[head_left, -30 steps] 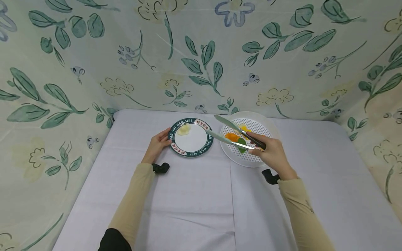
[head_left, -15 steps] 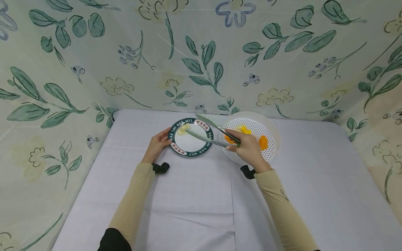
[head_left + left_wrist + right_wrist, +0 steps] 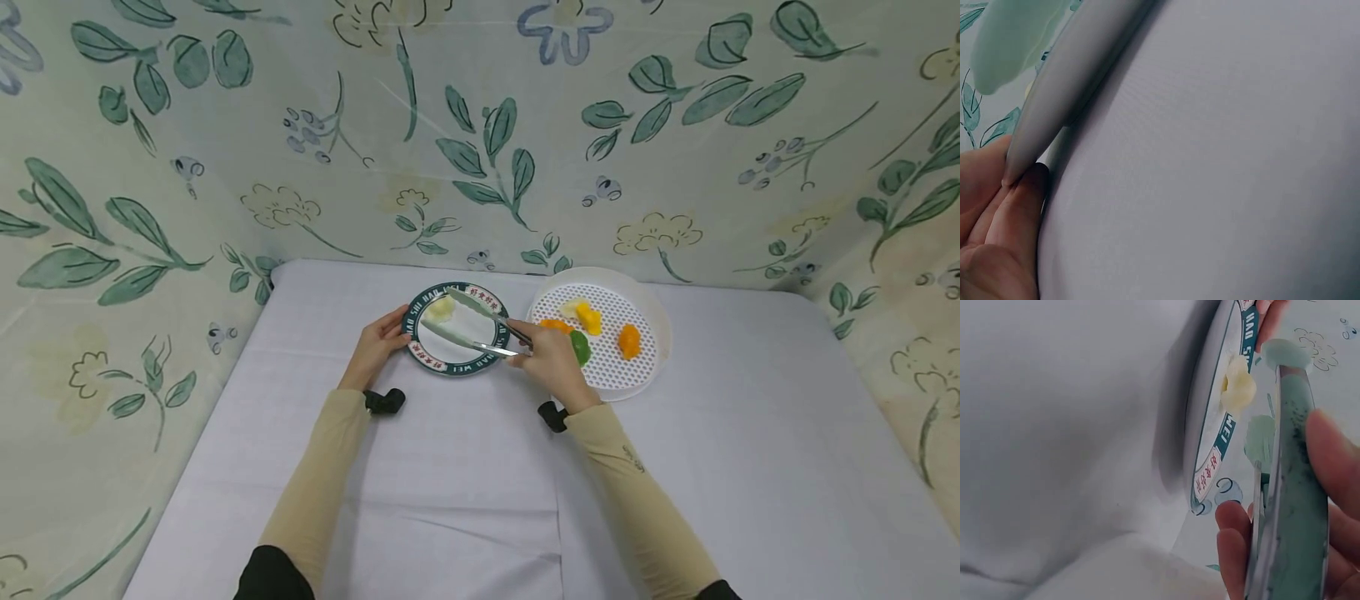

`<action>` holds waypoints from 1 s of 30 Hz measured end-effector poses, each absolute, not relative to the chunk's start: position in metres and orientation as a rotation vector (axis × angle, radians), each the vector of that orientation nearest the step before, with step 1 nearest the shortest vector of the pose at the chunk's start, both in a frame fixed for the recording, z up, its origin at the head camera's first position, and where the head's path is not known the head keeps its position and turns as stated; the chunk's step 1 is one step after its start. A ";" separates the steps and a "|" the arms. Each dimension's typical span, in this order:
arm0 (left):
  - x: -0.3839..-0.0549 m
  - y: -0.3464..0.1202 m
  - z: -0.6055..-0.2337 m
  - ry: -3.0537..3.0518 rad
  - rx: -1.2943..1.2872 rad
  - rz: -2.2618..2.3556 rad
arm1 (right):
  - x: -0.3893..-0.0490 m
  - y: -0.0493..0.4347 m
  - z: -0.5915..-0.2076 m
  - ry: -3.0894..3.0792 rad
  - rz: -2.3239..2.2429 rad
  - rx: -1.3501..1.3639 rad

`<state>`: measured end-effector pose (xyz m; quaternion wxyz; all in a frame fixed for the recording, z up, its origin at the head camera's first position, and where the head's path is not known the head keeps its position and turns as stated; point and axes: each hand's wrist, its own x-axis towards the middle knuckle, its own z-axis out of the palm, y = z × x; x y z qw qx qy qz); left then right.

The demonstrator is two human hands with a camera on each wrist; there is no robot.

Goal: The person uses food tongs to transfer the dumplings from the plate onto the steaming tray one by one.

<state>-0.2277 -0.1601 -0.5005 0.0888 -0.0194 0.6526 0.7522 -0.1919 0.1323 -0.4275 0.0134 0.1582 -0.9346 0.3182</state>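
My left hand [image 3: 381, 347] grips the left rim of a round plate [image 3: 467, 363] with a dark green lettered border; in the left wrist view its fingers pinch the plate's edge. A pale yellow piece [image 3: 439, 309], its kind unclear, lies at the plate's upper left. In my right hand [image 3: 553, 360] are tongs [image 3: 480, 307] with pale green tips, thumb on one arm and fingers round the other in the right wrist view. The tips are spread over the plate, one on either side of the pale piece in the head view. Whether they touch it I cannot tell.
Right of the plate stands a white perforated round tray [image 3: 654, 310]. It bears yellow pieces [image 3: 589, 318], an orange piece [image 3: 629, 341], a green piece [image 3: 580, 347] and more orange partly behind my right hand. A white cloth [image 3: 450, 483] covers the table; patterned fabric hangs behind.
My right hand has moved left with the tongs, from above the perforated tray to over the plate. This uncovers more of the tray's pieces. The left hand and plate have stayed put.
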 end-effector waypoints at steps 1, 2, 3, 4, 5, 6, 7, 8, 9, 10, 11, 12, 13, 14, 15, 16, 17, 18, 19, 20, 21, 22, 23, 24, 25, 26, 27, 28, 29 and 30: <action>-0.228 -0.160 -0.501 1.938 -0.058 2.241 | -0.193 0.130 -0.429 -2.915 1.002 0.497; -0.228 -0.160 -0.500 1.938 -0.059 2.241 | -0.194 0.128 -0.432 -2.920 1.003 0.503; -0.228 -0.160 -0.500 1.940 -0.062 2.241 | -0.195 0.125 -0.434 -2.924 1.003 0.501; -0.228 -0.160 -0.500 1.944 -0.065 2.240 | -0.196 0.123 -0.435 -2.927 1.002 0.501; -0.227 -0.160 -0.500 1.949 -0.067 2.237 | -0.197 0.122 -0.437 -2.930 0.991 0.498; -0.227 -0.160 -0.500 1.954 -0.071 2.235 | -0.198 0.120 -0.439 -2.933 0.976 0.493; -0.227 -0.160 -0.500 1.962 -0.075 2.230 | -0.199 0.118 -0.440 -2.935 0.962 0.481; -0.227 -0.160 -0.500 1.967 -0.078 2.226 | -0.200 0.117 -0.441 -2.938 0.946 0.466; -0.228 -0.160 -0.500 1.967 -0.078 2.225 | -0.201 0.115 -0.441 -2.936 0.928 0.452; -0.228 -0.160 -0.500 1.967 -0.084 2.224 | -0.202 0.114 -0.442 -2.935 0.917 0.438; -0.228 -0.160 -0.501 1.967 -0.088 2.223 | -0.202 0.112 -0.442 -2.939 0.901 0.426; -0.228 -0.160 -0.501 1.964 -0.092 2.225 | -0.203 0.111 -0.442 -2.944 0.885 0.415; -0.228 -0.160 -0.501 1.962 -0.092 2.227 | -0.203 0.109 -0.442 -2.948 0.872 0.407; -0.228 -0.160 -0.501 1.965 -0.084 2.229 | -0.204 0.108 -0.442 -2.948 0.862 0.406; -0.228 -0.160 -0.501 1.972 -0.068 2.229 | -0.204 0.107 -0.442 -2.948 0.859 0.406; -0.227 -0.160 -0.501 1.979 -0.060 2.230 | -0.205 0.106 -0.442 -2.951 0.855 0.405; -0.226 -0.160 -0.501 1.986 -0.046 2.232 | -0.205 0.106 -0.442 -2.951 0.851 0.405; -0.225 -0.160 -0.501 1.985 -0.032 2.242 | -0.206 0.105 -0.442 -2.948 0.850 0.405; -0.224 -0.160 -0.501 1.992 -0.020 2.242 | -0.206 0.105 -0.443 -2.942 0.855 0.406; -0.224 -0.161 -0.501 1.995 -0.010 2.244 | -0.206 0.104 -0.443 -2.938 0.863 0.404; -0.224 -0.161 -0.501 1.993 -0.007 2.249 | -0.206 0.104 -0.443 -2.934 0.868 0.401; -0.224 -0.160 -0.501 1.989 -0.015 2.251 | -0.206 0.104 -0.444 -2.933 0.873 0.397; -0.225 -0.160 -0.501 1.984 -0.020 2.253 | -0.205 0.104 -0.444 -2.933 0.879 0.391; -0.225 -0.160 -0.502 1.982 -0.028 2.254 | -0.205 0.104 -0.444 -2.934 0.884 0.385; -0.225 -0.160 -0.502 1.984 -0.035 2.244 | -0.205 0.104 -0.444 -2.935 0.885 0.381; -0.226 -0.160 -0.502 1.976 -0.044 2.245 | -0.205 0.103 -0.444 -2.937 0.890 0.375; -0.227 -0.161 -0.502 1.971 -0.049 2.241 | -0.204 0.103 -0.444 -2.939 0.890 0.374; -0.227 -0.160 -0.502 1.962 -0.061 2.242 | -0.204 0.103 -0.444 -2.941 0.891 0.372; -0.227 -0.160 -0.501 1.953 -0.069 2.242 | -0.203 0.104 -0.445 -2.942 0.890 0.371; -0.227 -0.160 -0.500 1.943 -0.072 2.243 | -0.203 0.104 -0.445 -2.942 0.888 0.371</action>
